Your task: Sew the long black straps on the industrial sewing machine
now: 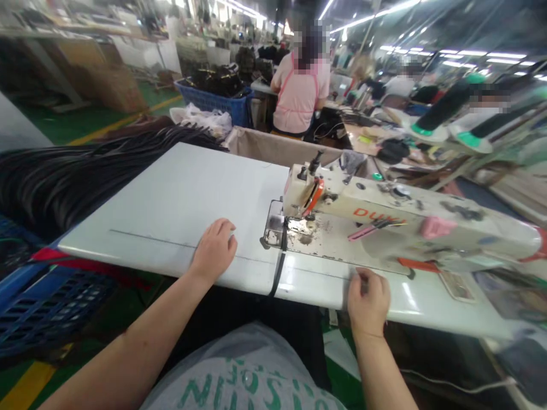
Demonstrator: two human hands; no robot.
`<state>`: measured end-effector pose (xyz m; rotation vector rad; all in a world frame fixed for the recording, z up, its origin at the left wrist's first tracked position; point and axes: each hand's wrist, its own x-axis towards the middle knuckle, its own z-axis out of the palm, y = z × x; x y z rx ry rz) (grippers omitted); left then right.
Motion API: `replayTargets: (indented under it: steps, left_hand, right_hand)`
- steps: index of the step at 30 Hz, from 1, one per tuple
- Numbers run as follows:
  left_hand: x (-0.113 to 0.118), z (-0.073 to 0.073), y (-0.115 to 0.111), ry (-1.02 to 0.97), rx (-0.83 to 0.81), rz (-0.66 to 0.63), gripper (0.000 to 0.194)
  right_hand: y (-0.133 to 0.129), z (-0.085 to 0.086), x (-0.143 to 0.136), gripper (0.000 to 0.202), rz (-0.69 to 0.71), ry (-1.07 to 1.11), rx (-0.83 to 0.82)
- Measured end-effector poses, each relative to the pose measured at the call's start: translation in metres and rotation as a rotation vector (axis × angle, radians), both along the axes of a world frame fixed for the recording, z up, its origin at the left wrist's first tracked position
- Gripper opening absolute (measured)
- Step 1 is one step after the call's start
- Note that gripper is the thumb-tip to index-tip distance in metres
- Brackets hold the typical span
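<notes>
Black and thin, the strip (279, 272) lies on the pale worktop (171, 193), running from under the head of the sewing machine (410, 210) to the front edge. It looks light, soft and bendy, so it would likely flop and not break. It may be a bit slippery. The best place to pinch it seems to be near the front edge. The left hand (215, 247) rests open, with nothing seen in it. The right hand (368, 299) curls; I cannot tell if it is closed.
</notes>
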<state>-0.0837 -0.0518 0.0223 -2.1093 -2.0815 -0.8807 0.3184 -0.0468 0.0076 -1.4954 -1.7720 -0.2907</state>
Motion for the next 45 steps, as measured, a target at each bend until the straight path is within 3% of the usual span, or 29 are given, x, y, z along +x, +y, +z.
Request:
replayTargets:
  steps: [5,10,14,20,24,27,31,37,45]
  left_hand:
    - [-0.002,-0.007,0.001,0.027,0.042,-0.042,0.02]
    - [-0.007,-0.016,0.004,0.045,0.098,-0.081,0.021]
    - [-0.009,-0.017,0.004,0.044,0.1,-0.105,0.02]
    - [0.009,-0.008,0.004,0.0,0.092,-0.254,0.026]
    - [0.039,-0.007,0.012,-0.122,0.011,-0.45,0.034]
    - [0.062,-0.011,0.022,-0.146,-0.047,-0.565,0.037]
    - [0.081,-0.011,0.039,-0.113,-0.107,-0.596,0.044]
    - [0.081,-0.002,0.056,0.079,-0.112,-0.614,0.024]
    - [0.077,-0.02,0.045,0.22,0.137,-0.7,0.023]
  right_hand:
    - [-0.064,-0.011,-0.025,0.016,0.065,0.03,-0.008]
    - [-0.113,-0.033,-0.048,0.02,0.234,0.321,-0.358]
    - [-0.112,-0.03,-0.078,0.027,0.352,0.601,-0.882]
    - [-0.096,-0.022,-0.126,0.039,0.558,0.845,-1.083]
    - [-0.101,-0.006,-0.132,0.039,0.749,1.068,-1.153]
    - [-0.109,0.008,-0.125,0.05,0.743,1.093,-1.201]
    - [-0.117,0.018,-0.111,0.055,0.74,1.031,-1.162]
    - [-0.119,0.024,-0.105,0.059,0.75,0.853,-1.135]
    - [-0.109,0.028,-0.105,0.061,0.735,0.838,-1.125]
